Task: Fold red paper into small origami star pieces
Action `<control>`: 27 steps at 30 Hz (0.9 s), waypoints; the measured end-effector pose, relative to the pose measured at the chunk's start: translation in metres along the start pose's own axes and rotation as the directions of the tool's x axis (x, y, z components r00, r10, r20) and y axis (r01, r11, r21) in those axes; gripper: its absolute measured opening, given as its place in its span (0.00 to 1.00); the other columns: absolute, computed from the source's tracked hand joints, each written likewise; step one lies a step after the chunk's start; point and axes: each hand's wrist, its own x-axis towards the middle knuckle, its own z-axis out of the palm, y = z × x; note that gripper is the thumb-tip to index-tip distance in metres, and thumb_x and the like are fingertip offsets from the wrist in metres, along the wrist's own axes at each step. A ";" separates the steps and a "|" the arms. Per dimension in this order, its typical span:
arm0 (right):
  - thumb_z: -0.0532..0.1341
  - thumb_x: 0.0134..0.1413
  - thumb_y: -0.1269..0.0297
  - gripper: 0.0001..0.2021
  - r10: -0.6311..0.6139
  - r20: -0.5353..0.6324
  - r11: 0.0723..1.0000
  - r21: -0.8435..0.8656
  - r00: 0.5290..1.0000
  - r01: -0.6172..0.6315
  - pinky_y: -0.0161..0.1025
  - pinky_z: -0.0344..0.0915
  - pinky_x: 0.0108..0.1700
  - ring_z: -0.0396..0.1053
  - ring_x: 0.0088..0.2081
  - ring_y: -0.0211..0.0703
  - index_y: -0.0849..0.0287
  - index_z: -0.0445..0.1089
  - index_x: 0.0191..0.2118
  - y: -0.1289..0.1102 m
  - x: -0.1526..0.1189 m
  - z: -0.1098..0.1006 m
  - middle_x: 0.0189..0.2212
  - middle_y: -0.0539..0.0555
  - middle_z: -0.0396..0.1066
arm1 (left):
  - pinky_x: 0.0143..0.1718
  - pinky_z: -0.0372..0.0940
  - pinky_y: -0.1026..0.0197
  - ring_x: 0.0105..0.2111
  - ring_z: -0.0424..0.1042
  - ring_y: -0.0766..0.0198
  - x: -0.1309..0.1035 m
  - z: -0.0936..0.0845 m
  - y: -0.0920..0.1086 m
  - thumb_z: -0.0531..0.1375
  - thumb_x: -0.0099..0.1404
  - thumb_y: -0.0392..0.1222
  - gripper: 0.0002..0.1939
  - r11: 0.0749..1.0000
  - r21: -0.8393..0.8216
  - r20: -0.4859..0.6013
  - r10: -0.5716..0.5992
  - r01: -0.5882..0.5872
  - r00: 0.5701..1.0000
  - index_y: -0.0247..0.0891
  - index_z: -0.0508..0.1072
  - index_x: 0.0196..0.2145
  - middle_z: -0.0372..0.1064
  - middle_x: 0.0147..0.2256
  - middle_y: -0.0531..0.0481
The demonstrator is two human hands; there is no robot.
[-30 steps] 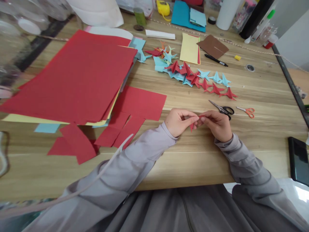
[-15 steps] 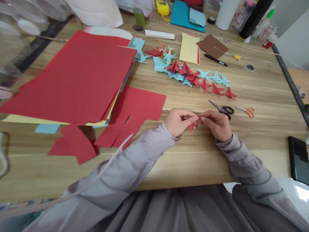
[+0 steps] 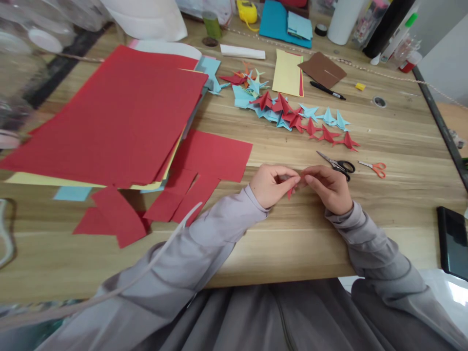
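Note:
Between my two hands is a small folded piece of red paper (image 3: 290, 193), mostly covered by the fingers. My left hand (image 3: 273, 185) pinches it from the left. From the right, my right hand (image 3: 327, 187) has its thumb and forefinger pressed together at the paper's upper end. The fingertips of both hands nearly meet. Black scissors (image 3: 338, 165) lie just beyond my right hand, with small orange scissors (image 3: 373, 168) beside them. Farther back, folded red paper cranes (image 3: 310, 128) and light blue ones (image 3: 328, 117) stand in rows.
Large red sheets (image 3: 120, 117) and cut red pieces (image 3: 219, 155) cover the left side. Yellow paper (image 3: 287, 73), brown paper (image 3: 321, 67) and a black pen (image 3: 327, 90) lie at the back. A phone (image 3: 453, 241) rests at the right edge.
The fingers of my right hand have shifted slightly at the red paper. My left hand holds nearly the same place.

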 end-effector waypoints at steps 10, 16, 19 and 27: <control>0.59 0.59 0.67 0.07 -0.136 0.026 0.950 -0.281 0.990 0.138 0.35 0.68 0.35 0.72 0.29 0.37 0.59 0.74 0.38 -0.001 0.002 -0.003 0.26 0.51 0.75 | 0.34 0.70 0.63 0.31 0.75 0.65 0.001 -0.007 -0.007 0.65 0.55 0.35 0.04 0.860 0.361 -0.011 0.389 -0.359 0.921 0.35 0.78 0.31 0.77 0.31 0.46; 0.59 0.59 0.68 0.06 -0.255 0.056 0.866 -0.430 0.965 0.254 0.33 0.69 0.33 0.73 0.29 0.36 0.58 0.74 0.38 0.000 0.003 -0.004 0.26 0.50 0.76 | 0.31 0.69 0.65 0.29 0.74 0.66 0.003 -0.010 -0.013 0.63 0.57 0.34 0.02 0.807 0.423 0.001 0.455 -0.412 0.891 0.35 0.78 0.30 0.76 0.30 0.46; 0.59 0.59 0.68 0.06 -0.301 0.073 0.822 -0.485 0.951 0.298 0.33 0.69 0.33 0.73 0.29 0.37 0.58 0.74 0.38 0.001 0.003 -0.004 0.28 0.51 0.77 | 0.31 0.69 0.64 0.29 0.73 0.66 0.003 -0.010 -0.014 0.63 0.58 0.34 0.03 0.796 0.428 0.005 0.472 -0.428 0.882 0.35 0.78 0.30 0.76 0.30 0.46; 0.56 0.60 0.69 0.07 -0.347 0.104 0.764 -0.545 0.932 0.345 0.34 0.70 0.34 0.74 0.31 0.38 0.58 0.73 0.37 0.003 0.002 -0.004 0.29 0.52 0.76 | 0.29 0.67 0.65 0.27 0.72 0.67 0.004 -0.009 -0.014 0.63 0.59 0.35 0.03 0.805 0.409 0.001 0.470 -0.430 0.883 0.35 0.78 0.29 0.75 0.28 0.47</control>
